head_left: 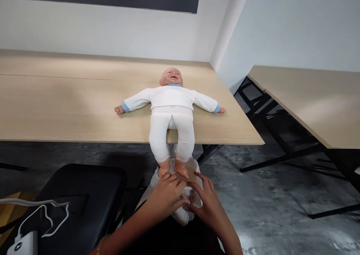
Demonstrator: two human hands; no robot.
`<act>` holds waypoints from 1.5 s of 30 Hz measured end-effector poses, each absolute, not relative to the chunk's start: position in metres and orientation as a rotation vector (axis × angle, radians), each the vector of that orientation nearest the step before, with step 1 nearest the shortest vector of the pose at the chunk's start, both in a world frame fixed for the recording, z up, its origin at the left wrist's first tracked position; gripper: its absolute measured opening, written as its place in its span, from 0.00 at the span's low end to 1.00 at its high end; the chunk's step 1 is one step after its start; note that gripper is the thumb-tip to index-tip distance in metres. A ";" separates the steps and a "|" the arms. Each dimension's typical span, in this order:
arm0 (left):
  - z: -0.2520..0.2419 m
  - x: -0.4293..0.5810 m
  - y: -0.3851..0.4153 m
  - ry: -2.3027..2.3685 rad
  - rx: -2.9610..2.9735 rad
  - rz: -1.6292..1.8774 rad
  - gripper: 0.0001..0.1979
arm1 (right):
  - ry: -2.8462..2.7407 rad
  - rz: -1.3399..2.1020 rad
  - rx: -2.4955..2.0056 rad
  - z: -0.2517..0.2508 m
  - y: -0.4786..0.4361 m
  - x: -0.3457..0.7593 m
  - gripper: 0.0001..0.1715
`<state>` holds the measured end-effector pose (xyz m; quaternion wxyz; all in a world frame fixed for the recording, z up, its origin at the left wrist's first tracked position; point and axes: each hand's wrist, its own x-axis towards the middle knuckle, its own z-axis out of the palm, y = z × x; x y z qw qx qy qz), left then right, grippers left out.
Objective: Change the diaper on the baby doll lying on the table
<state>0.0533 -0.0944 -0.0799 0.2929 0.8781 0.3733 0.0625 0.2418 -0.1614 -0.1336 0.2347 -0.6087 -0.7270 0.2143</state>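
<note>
Doll [171, 97] on its back on the table [70, 112], head toward the far wall, arms flung wide. White long-sleeved top with blue collar and cuffs, white leggings, bare feet [168, 168]. Thighs rest across the near edge; shins and feet hang past it.

White cloth [187, 206] bunched just below the feet, running up under the legs to the edge. Left hand [165, 197] on the cloth, fingers [180, 187] close together, tips just under the feet. Right hand [209, 206] on the cloth's far side, fingers [202, 182] spread, curved over the fold. Neither clearly pinching; cannot tell how firm the contact is.

Table's right corner lies well past the doll's outstretched hand. Second table [309, 105] stands to the right across a gap, concrete floor [253, 180] below. Black bench [78, 195] near the left hand, white cable [47, 213] and white box [21, 245] on it.
</note>
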 end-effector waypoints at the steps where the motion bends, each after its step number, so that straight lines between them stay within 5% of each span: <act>1: -0.081 0.056 -0.093 1.009 2.273 0.105 0.14 | -2.023 0.582 -1.681 -0.133 -0.161 0.244 0.36; 12: -0.083 0.028 -0.087 1.142 1.912 0.209 0.11 | -2.160 0.311 -1.622 -0.143 -0.153 0.267 0.14; 26: -0.097 0.043 -0.082 1.216 1.589 0.380 0.19 | -2.100 0.320 -1.438 -0.122 -0.136 0.242 0.27; 34: -0.102 0.039 -0.083 1.258 1.404 0.366 0.19 | -2.193 0.482 -1.416 -0.115 -0.141 0.239 0.09; 45: -0.104 0.038 -0.078 1.267 1.607 0.398 0.15 | -2.108 0.154 -1.386 -0.128 -0.132 0.240 0.09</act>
